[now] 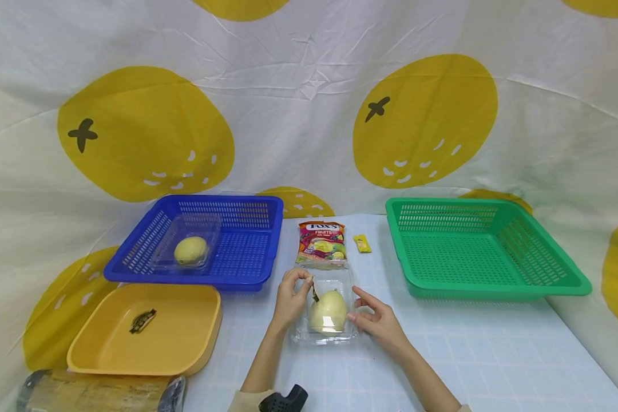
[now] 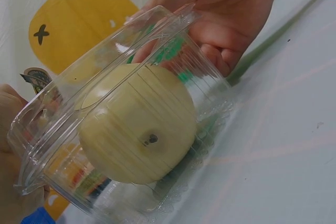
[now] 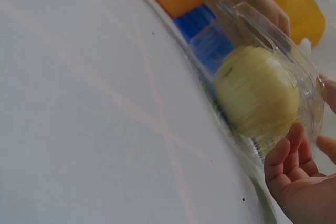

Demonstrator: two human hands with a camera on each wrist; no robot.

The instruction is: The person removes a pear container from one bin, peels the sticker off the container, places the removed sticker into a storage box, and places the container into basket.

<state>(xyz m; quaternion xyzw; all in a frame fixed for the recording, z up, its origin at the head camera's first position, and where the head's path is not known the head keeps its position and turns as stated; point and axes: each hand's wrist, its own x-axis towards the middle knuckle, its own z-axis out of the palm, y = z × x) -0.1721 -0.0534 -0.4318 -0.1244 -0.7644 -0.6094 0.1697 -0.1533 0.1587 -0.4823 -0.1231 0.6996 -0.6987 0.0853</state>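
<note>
A pale yellow pear (image 1: 329, 312) lies inside a lidded clear plastic box (image 1: 346, 336) in front of me. My left hand (image 1: 289, 300) is at the box's left side and pinches a small dark label (image 1: 316, 290) with gold edging between thumb and fingertips, over the lid. That label (image 2: 37, 78) stands up above the lid in the left wrist view. At the box's right side, my right hand (image 1: 381, 323) has its index finger and thumb stretched to the edge. Its other fingers (image 3: 278, 153) are loosely bent beside the box in the right wrist view.
Behind the box lie a sweets bag (image 1: 321, 243) and a yellow wrapped sweet (image 1: 362, 244). A blue basket (image 1: 247, 280) holds another boxed pear (image 1: 190, 250). A yellow tub (image 1: 195, 349) contains a similar label (image 1: 142, 321). A green basket (image 1: 494, 289) stands right.
</note>
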